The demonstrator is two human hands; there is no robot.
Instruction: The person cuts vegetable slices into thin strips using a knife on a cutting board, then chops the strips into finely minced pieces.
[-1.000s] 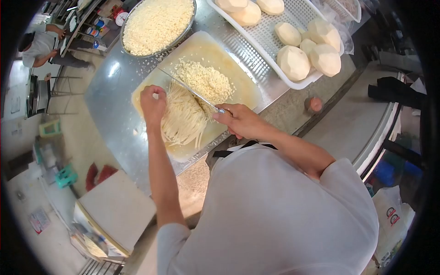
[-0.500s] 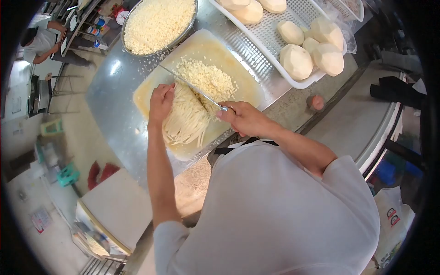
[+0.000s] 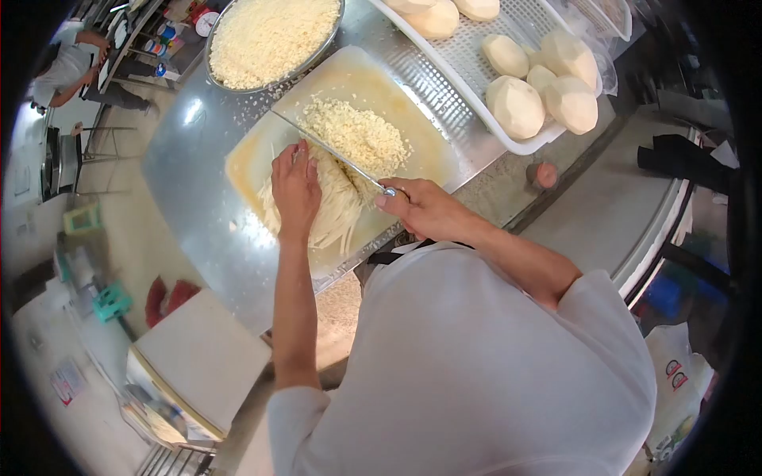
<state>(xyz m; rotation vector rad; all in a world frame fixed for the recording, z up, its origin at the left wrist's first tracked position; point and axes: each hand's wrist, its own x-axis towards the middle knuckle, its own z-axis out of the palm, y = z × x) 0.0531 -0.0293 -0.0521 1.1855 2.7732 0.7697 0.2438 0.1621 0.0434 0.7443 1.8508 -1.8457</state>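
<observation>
A knife (image 3: 329,151) is held by its handle in my right hand (image 3: 421,208), its blade lying across the cutting board (image 3: 413,119). On the near side of the blade is a heap of pale thin strips (image 3: 337,208). My left hand (image 3: 297,186) rests on top of these strips, fingers slightly apart and pointing toward the blade, holding nothing. Beyond the blade lies a pile of small pale diced pieces (image 3: 357,135).
A metal bowl (image 3: 343,24) full of diced pieces stands behind the board. At the back right a white plastic basket (image 3: 444,75) holds several peeled pale vegetables (image 3: 516,107). Another person (image 3: 63,75) stands far left, beyond the metal table (image 3: 190,159).
My left hand has moved right, from the left edge of the strips onto them, and its fingers have spread. Some strips now show to its left. My right hand keeps the knife nearly still.
</observation>
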